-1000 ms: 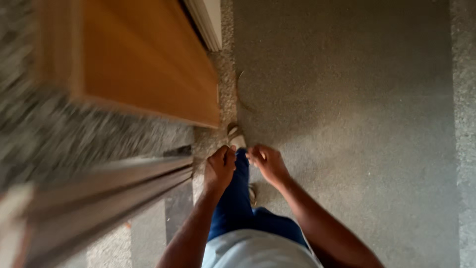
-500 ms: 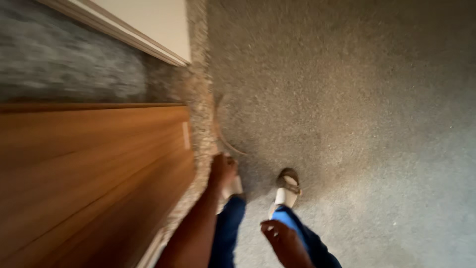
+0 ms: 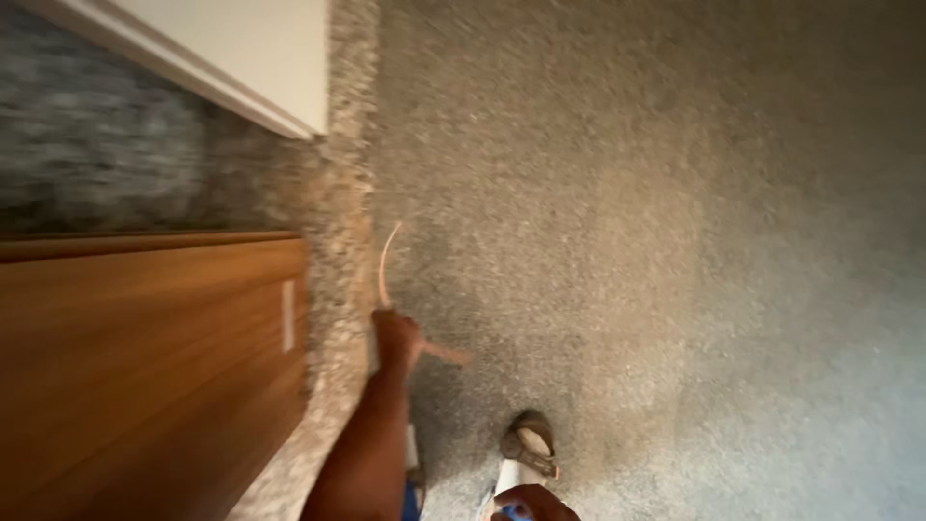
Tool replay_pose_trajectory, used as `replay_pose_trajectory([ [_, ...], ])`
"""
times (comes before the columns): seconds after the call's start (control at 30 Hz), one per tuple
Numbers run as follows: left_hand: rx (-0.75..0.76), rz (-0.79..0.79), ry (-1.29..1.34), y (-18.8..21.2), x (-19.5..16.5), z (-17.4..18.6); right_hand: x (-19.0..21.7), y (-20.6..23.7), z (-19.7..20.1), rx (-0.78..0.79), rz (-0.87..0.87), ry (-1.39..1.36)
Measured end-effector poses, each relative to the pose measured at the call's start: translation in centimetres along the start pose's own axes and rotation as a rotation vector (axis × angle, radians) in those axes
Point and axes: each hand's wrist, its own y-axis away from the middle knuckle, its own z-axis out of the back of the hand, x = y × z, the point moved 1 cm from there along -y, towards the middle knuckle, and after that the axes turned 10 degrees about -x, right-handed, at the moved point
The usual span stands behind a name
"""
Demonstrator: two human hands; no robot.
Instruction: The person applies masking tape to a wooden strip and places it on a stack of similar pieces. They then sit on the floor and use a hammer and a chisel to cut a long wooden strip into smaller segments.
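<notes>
Nearest, the right hand (image 3: 535, 504) shows only knuckles at the bottom edge; its grip cannot be told. Farther, the left hand (image 3: 395, 338) is clenched on a thin pale curved strip (image 3: 384, 265), arcing away over the grey speckled floor (image 3: 656, 241).

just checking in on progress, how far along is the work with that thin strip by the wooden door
Done: nothing finished shows. In hand: the left hand grips a thin, curved, pale pinkish strip above the grey speckled floor, beside the brown wooden door. The right hand sits at the bottom edge, by a sandalled foot. Left: the strip is not yet set down.
</notes>
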Motion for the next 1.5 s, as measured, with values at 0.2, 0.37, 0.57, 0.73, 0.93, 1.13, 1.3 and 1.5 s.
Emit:
replay_pose_trajectory([
  [0.2, -0.159, -0.535, 0.041, 10.6, -3.7, 9.2, 10.0, 6.5, 8.4, -0.127, 0.074, -0.134],
  [0.37, 0.201, -0.403, 0.497, 27.3, -11.8, 26.0, 26.7, 12.1, 21.2, -0.332, 0.392, -0.221],
  [0.57, 0.085, -0.632, 0.532, 49.0, -17.6, 41.3, 39.8, 24.4, 32.9, 0.157, 0.535, -0.706],
  [0.73, -0.019, -0.602, 0.498, 59.1, -13.0, 44.9, 45.3, 30.7, 39.2, 0.138, 0.44, -0.979],
  [0.93, 0.142, -0.406, 0.496, 65.4, -0.8, 44.3, 48.0, 34.7, 40.7, 0.329, 0.375, -1.32],
  [1.13, -0.834, -0.823, 0.278, 70.9, -0.1, 54.9, 47.1, 46.3, 31.5, 0.659, 0.681, -0.979],
  [1.3, -0.959, -1.065, 0.272, 73.9, -6.4, 60.7, 46.5, 56.4, 25.0, 1.113, 0.765, -0.878],
  [1.5, -0.922, -1.05, 0.234, 76.8, -2.7, 62.4, 47.6, 64.2, 24.5, 1.519, 0.487, -1.083],
])
